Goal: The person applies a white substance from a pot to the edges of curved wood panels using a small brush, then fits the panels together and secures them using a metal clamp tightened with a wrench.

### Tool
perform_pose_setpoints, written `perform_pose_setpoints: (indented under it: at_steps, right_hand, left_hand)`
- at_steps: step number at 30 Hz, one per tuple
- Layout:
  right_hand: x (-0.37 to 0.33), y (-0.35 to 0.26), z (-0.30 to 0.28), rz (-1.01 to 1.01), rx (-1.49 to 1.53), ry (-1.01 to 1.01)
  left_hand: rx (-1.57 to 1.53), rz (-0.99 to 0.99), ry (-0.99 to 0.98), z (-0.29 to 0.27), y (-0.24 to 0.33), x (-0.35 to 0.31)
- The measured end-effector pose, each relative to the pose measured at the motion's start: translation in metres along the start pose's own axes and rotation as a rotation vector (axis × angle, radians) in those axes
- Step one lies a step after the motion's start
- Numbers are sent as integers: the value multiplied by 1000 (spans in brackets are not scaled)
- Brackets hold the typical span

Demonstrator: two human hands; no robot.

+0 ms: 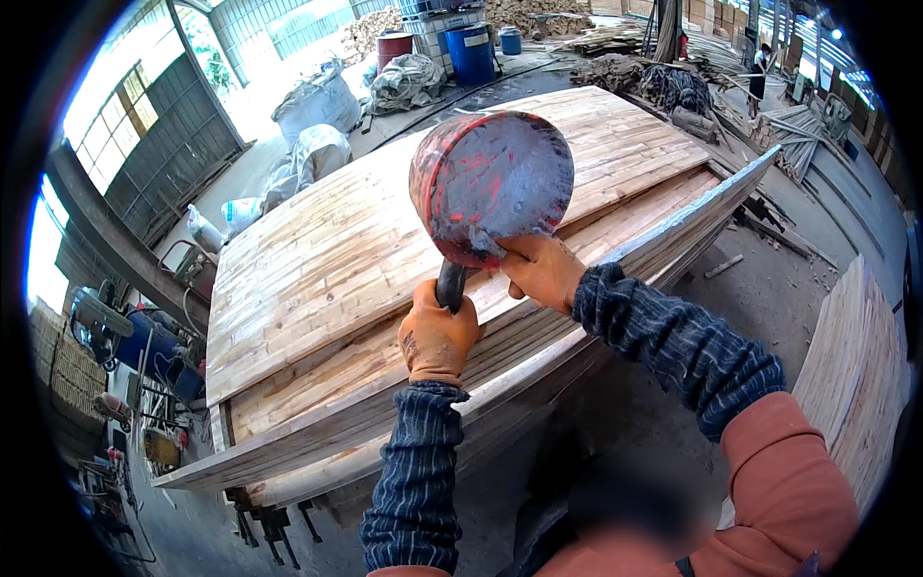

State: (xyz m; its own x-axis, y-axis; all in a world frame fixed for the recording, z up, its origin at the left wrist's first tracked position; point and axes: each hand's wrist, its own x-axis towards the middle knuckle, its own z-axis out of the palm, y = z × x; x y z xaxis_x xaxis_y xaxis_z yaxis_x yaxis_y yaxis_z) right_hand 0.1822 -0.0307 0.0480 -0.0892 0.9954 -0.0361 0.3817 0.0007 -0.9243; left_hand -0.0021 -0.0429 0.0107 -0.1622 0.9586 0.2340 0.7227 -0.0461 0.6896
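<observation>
A round red pan (500, 188), thickly smeared with grey-white residue, is held up over the wooden boards. Its round face is tilted toward me; whether that is the inside or the underside I cannot tell. My left hand (437, 332), in an orange glove, is closed around its black handle (450, 287). Gloved the same way, my right hand (543, 274) grips the pan's lower right rim, with some fingers hidden. Beneath lies a wide panel (317, 279) of joined wood strips. Along its near side, a long board standing on edge (702, 210) carries a whitish wet-looking coat.
Black metal clamps (274, 524) hang under the near left edge. Stacked boards (851, 375) stand at the right. Beyond the panel are white sacks (317, 106), a blue barrel (470, 55) and a red barrel (393, 48). Machinery (154, 346) stands left; a person (760, 72) is far right.
</observation>
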Motion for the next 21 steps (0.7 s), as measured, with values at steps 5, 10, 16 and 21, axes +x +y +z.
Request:
perform_pose_setpoints:
  at_steps: [5,10,16,21]
  right_hand:
    - [-12,4,3,2,264,-57]
    - [-19,3,9,-2,716,-156]
    - [-72,27,-37,32,653,-99]
    - [-118,64,-57,21,343,101]
  left_hand:
    - [-54,8,118,9,-10,1]
    - [-45,1,156,18,-10,5]
    - [-13,-88,112,17,-11,6]
    - [16,-15,166,13,-13,11]
